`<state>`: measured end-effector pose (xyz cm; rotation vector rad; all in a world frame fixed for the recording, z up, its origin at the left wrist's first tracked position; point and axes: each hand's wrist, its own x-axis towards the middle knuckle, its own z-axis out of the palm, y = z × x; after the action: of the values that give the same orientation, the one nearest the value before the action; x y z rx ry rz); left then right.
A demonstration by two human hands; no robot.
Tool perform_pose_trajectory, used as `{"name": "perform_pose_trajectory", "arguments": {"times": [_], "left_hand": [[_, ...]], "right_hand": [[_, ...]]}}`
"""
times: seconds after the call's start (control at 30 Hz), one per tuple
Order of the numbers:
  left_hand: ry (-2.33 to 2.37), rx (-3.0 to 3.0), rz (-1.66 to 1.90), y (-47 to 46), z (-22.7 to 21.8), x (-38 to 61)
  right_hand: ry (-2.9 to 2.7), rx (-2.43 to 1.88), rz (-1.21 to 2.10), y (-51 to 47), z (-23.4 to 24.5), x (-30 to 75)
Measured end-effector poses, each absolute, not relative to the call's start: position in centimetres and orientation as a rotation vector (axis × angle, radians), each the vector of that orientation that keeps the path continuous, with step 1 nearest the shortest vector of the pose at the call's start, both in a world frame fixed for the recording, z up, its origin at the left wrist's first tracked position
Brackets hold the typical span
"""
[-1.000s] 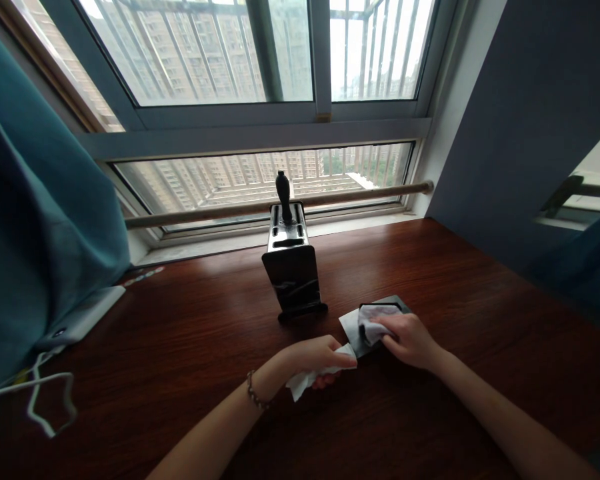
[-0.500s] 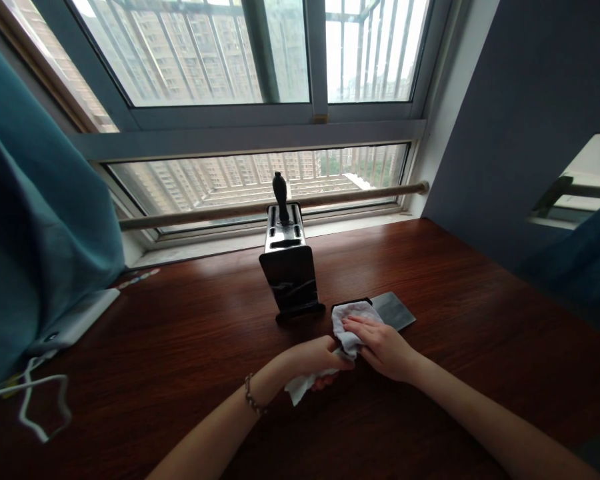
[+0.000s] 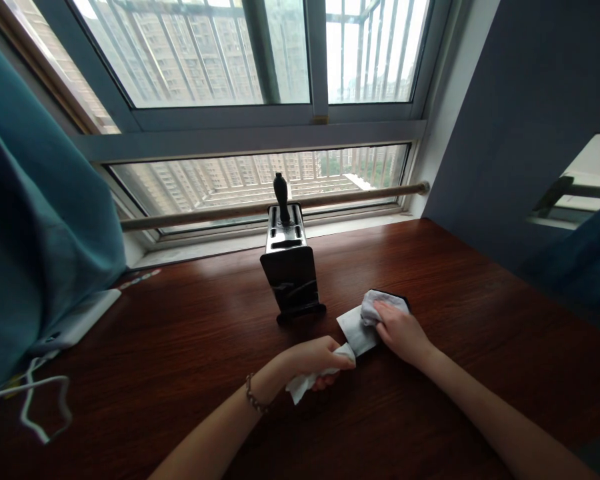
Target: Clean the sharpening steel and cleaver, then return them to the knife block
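Note:
A flat grey cleaver blade (image 3: 354, 329) lies on the dark wooden table (image 3: 180, 347), just right of a black knife block (image 3: 293, 277). My left hand (image 3: 314, 359) is closed round a white tissue (image 3: 300, 387) at the blade's near end; the knife's handle is hidden there. My right hand (image 3: 401, 331) presses a crumpled white cloth (image 3: 373, 305) onto the blade's far end, fingers curled over it. One black handle (image 3: 281, 195) sticks up out of the block.
A teal curtain (image 3: 35, 227) hangs at the left, above a white device (image 3: 77, 320) and a white cable (image 3: 40, 400). A wooden rail (image 3: 360, 197) runs along the window. A grey wall (image 3: 520, 133) bounds the table on the right.
My right hand slid the cloth left along the blade towards my left hand, then back right to the far end. My left hand stayed put.

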<state>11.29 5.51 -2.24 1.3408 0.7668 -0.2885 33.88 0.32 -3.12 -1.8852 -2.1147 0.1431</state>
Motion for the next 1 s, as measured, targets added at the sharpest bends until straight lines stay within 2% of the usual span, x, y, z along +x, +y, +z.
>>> {"name": "perform_pose_trajectory", "arguments": {"times": [0.2, 0.43, 1.0], "left_hand": [[0.790, 1.313, -0.289, 5.6, -2.3, 11.3], [0.791, 1.309, -0.295, 5.6, -2.0, 11.3], [0.803, 1.298, -0.316, 5.6, -2.1, 11.3]], "right_hand": [[-1.945, -2.374, -0.155, 0.8, -2.5, 36.8], [-2.076, -2.194, -0.233, 0.0, -2.7, 35.6], [-1.838, -2.504, -0.219, 0.2, -1.8, 36.1]]}}
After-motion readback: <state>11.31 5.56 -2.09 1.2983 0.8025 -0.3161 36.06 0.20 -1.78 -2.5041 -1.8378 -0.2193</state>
